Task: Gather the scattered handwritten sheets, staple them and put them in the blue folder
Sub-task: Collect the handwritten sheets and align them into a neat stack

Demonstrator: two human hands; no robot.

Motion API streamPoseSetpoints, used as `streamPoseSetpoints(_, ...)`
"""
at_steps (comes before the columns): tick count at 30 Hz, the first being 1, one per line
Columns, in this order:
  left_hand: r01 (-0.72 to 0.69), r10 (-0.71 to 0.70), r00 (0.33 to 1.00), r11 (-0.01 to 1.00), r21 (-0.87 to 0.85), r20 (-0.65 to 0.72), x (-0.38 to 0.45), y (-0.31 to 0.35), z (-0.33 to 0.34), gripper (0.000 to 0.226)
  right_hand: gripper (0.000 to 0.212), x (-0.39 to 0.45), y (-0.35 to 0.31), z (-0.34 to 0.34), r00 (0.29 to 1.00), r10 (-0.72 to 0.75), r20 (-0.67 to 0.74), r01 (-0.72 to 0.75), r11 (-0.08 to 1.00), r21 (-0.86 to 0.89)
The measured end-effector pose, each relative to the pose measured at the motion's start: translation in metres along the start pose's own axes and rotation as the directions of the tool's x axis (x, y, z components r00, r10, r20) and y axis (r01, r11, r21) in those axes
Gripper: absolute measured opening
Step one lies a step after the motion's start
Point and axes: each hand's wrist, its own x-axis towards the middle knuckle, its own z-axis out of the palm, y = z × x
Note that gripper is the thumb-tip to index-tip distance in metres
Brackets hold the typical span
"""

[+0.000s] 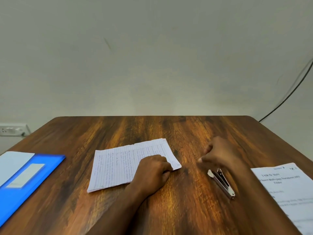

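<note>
The printed sheet (288,187) at the right edge reads "TASK ID" (number blurred) and "Folder"; the handwritten sheets' (122,165) writing is illegible.

1. Your left hand (153,168) and forearm are bare, with no sleeve in view.
2. Your right hand (218,154) is bare too, blurred, with no ring or watch showing.

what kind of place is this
Probably an office or study desk: a dark wooden table against a plain wall, with a blue plastic folder, lined handwritten sheets and a small metal stapler.
</note>
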Motion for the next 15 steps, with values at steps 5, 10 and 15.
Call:
streamPoseSetpoints(5, 0.007, -0.007, 1.0, 1.0, -0.008, 0.003, 0.0, 0.001, 0.0, 0.022, 0.059, -0.006, 0.015, -0.023, 0.968, 0.099, 0.23, -0.094, 0.995, -0.036)
streamPoseSetpoints(10, 0.005, -0.005, 1.0, 1.0, 0.001, 0.007, -0.001, 0.001, 0.001, 0.023, 0.07, -0.015, 0.008, -0.02, 0.916, 0.173, 0.362, -0.136, 0.983, -0.126)
streamPoseSetpoints(15, 0.01, -0.01, 1.0, 1.0, 0.009, 0.005, -0.001, 0.0, 0.001, 0.025, 0.051, -0.008, 0.008, -0.012, 0.923, 0.118, 0.366, -0.122, 0.992, -0.012)
